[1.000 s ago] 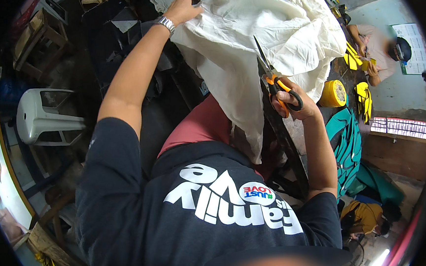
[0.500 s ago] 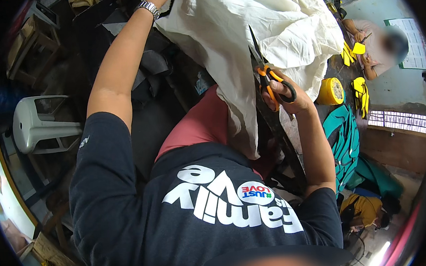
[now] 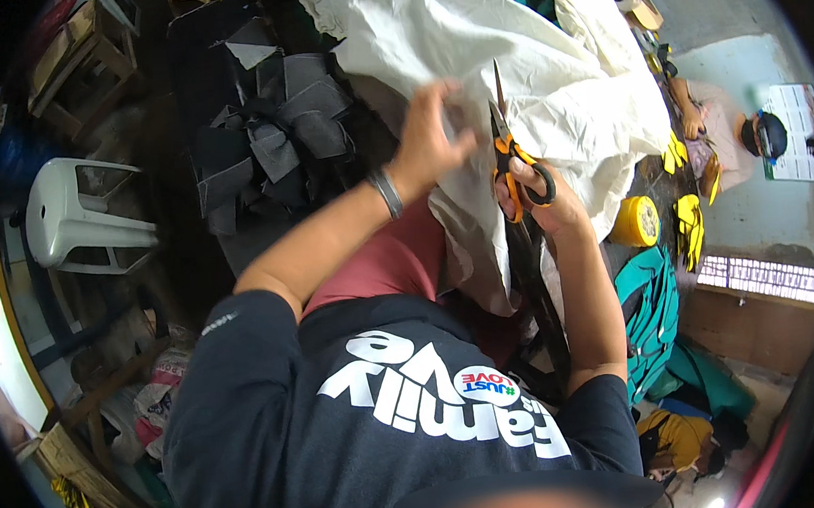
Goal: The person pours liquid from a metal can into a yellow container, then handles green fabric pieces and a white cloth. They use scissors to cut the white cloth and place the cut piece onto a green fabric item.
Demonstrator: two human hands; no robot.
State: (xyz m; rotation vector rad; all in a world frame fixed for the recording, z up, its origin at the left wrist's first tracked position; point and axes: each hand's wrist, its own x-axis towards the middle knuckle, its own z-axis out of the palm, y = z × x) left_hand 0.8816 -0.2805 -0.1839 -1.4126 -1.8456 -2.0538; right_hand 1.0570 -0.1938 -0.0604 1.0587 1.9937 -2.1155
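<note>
A large sheet of cream white cloth [image 3: 545, 74] drapes from the top of the view down over my lap. My left hand [image 3: 437, 139], with a metal bracelet on the wrist, grips the cloth's edge just left of the blades. My right hand [image 3: 540, 197] is closed through the orange handles of a pair of scissors [image 3: 505, 143], whose blades point up into the cloth. Both hands are close together at the cloth's fold.
A pile of dark grey fabric pieces [image 3: 276, 131] lies to my left, with a white plastic chair [image 3: 84, 220] beyond. A yellow tape roll [image 3: 636, 222], yellow pieces [image 3: 688, 225], teal cloth [image 3: 656, 312] and another person [image 3: 729, 132] are at right.
My left hand has come down from the upper cloth edge to beside the scissors. The scissors and right hand stay at the cloth, and the view has shifted.
</note>
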